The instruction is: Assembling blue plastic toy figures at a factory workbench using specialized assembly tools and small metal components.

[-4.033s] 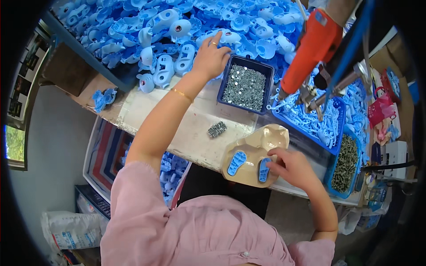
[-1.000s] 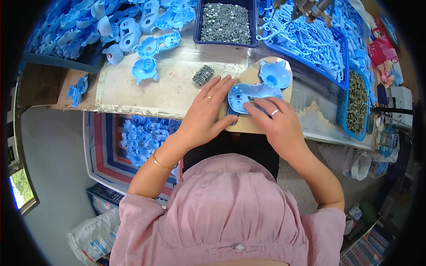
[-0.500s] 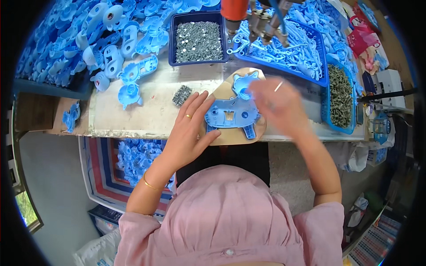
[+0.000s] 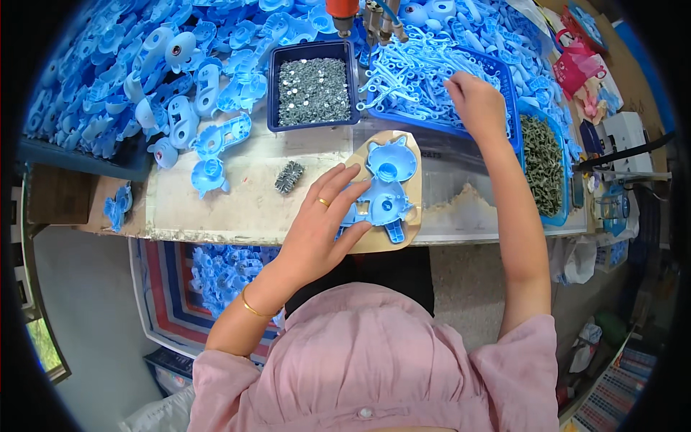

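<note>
My left hand [image 4: 320, 219] lies flat with fingers spread over a light blue plastic toy shell [image 4: 387, 205]. The shell sits in a tan, board-like holder [image 4: 409, 147] at the table's front edge, and my hand hides its left part. Up in the dark blue basket [image 4: 509, 93], my right hand [image 4: 475, 104] dips into a heap of light blue plastic rods with ring ends [image 4: 410, 75]. Its fingers are curled together, and what they pinch, if anything, cannot be made out.
A navy tray of small metal screws [image 4: 313, 90] stands behind the holder. A metal spring-like piece [image 4: 288, 177] lies to its left. Blue shells [image 4: 108, 79] pile at the far left. A red-topped tool [image 4: 342, 11] hangs overhead. A basket of greenish-grey parts [image 4: 543, 162] stands right.
My right hand has gone from above the toy shell up and right into the basket of rods. My left hand stays on the shell. The view has shifted slightly.
</note>
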A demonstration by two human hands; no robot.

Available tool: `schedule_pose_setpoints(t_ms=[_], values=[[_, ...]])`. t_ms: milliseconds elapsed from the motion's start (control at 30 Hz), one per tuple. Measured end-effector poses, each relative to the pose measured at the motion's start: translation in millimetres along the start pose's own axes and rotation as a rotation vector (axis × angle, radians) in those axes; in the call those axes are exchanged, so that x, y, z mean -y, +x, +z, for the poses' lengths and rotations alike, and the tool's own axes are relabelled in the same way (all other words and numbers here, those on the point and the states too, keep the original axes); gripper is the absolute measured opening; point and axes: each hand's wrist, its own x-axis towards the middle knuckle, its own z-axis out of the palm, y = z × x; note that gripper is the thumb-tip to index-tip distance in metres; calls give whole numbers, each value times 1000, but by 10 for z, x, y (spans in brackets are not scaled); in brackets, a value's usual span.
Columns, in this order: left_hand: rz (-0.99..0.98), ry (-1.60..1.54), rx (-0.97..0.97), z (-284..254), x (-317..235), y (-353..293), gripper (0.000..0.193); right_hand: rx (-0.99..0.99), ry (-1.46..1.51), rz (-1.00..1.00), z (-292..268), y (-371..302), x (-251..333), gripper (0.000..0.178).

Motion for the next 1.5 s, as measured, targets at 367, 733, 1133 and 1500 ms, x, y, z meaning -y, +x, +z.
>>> schedule_pose_setpoints(t_ms=[367, 733, 1133, 1500], values=[[63, -53, 23, 103, -58, 204, 49, 298, 1048, 956, -608, -176, -502, 27], [-433, -1035, -99, 508, -415, 547, 31, 280, 1378, 923, -853, -1182, 748, 20], [-498, -1091, -55, 343, -343, 478, 33, -167, -57, 559, -817, -1299, -1210, 19], [-487, -1079, -29, 278, -233, 331, 19, -126, 821, 852, -971, -1303, -1393, 17]])
